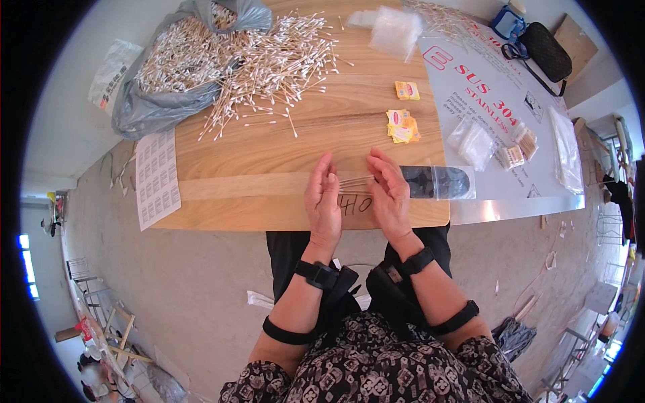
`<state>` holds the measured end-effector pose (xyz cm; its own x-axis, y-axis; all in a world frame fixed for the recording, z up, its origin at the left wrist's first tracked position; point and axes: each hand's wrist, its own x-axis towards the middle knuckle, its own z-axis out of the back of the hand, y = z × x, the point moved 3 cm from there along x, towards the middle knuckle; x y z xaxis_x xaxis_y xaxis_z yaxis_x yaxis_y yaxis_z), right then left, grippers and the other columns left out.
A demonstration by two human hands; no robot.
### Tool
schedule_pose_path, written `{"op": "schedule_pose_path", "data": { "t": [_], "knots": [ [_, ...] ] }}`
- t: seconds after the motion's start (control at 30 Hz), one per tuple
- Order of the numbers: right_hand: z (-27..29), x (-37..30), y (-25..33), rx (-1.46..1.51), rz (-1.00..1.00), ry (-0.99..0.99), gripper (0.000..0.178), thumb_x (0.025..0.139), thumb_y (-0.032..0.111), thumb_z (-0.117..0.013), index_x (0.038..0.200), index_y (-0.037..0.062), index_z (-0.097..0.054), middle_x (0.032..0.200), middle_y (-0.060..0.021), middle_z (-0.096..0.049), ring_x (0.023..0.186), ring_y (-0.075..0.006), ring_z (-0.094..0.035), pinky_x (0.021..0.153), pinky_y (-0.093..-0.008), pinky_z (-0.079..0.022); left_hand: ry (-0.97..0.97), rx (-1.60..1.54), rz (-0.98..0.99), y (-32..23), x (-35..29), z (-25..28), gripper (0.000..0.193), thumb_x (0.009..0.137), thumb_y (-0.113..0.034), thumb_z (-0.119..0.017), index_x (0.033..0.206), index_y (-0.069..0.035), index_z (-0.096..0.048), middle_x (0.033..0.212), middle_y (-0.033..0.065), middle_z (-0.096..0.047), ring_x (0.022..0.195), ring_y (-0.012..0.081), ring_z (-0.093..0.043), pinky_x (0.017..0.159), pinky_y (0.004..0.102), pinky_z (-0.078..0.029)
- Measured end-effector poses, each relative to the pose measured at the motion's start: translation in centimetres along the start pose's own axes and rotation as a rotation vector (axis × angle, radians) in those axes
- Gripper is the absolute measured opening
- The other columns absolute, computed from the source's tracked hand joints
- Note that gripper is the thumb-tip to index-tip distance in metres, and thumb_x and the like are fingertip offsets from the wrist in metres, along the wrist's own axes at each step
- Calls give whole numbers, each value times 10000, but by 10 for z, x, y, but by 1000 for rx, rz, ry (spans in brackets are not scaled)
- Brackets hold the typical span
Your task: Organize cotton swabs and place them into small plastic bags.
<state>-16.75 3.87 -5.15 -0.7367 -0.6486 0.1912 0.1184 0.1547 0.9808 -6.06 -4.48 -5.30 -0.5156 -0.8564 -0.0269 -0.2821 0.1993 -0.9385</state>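
My left hand (324, 205) and my right hand (391, 201) face each other over the near part of the wooden table (269, 213). Between them lies a small bundle of cotton swabs (355, 182), its sticks running from one palm to the other. My fingers and thumbs curve round the two ends of the bundle, so the swab tips are hidden. Just right of my right hand is a clear plastic sleeve with dark round shapes (440, 182). Yellow printed cards (402, 126) sit in a small stack beyond it, with another yellow card (406, 90) farther back.
A grey plastic bag (151, 111) spills a big heap of cotton swabs (269, 57) at the back left. A label sheet (158, 178) overhangs the left edge. Clear bags (396, 30), packed swabs (514, 156) and a black pouch (547, 50) are at the right.
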Motion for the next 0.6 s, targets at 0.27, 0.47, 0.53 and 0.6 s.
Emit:
{"op": "schedule_pose_path", "data": {
  "t": [0.27,0.47,0.53,0.6],
  "knots": [
    [-1,-8,17,-480,240,131,374,753,-95,-573,1117,-18,-605,1223,-172,-562,1127,-344,-555,909,-362,-482,76,139,-12,-9,-1,5,441,1019,-174,-494,1397,43,-430,1408,154,-469,1320,211,-432,1138,357,-310],
    [4,0,14,-407,189,24,334,747,-103,-560,1064,-15,-611,1168,-167,-581,1067,-345,-572,874,-384,-494,-12,194,-25,-20,17,31,309,983,-149,-564,1223,45,-571,1190,131,-623,1145,188,-580,968,335,-484],
    [5,7,11,-403,211,2,275,753,-97,-566,1008,-13,-627,1088,-163,-611,1006,-338,-599,848,-371,-498,-36,301,-14,-33,33,47,271,969,-129,-578,1174,47,-594,1139,121,-642,1093,183,-606,917,323,-505],
    [6,9,9,-394,190,12,249,755,-93,-569,982,-14,-633,1056,-160,-621,976,-335,-610,835,-370,-501,-76,468,56,-42,55,63,208,939,-82,-596,1107,37,-627,1061,104,-667,1018,178,-643,845,297,-524]
  ]
}}
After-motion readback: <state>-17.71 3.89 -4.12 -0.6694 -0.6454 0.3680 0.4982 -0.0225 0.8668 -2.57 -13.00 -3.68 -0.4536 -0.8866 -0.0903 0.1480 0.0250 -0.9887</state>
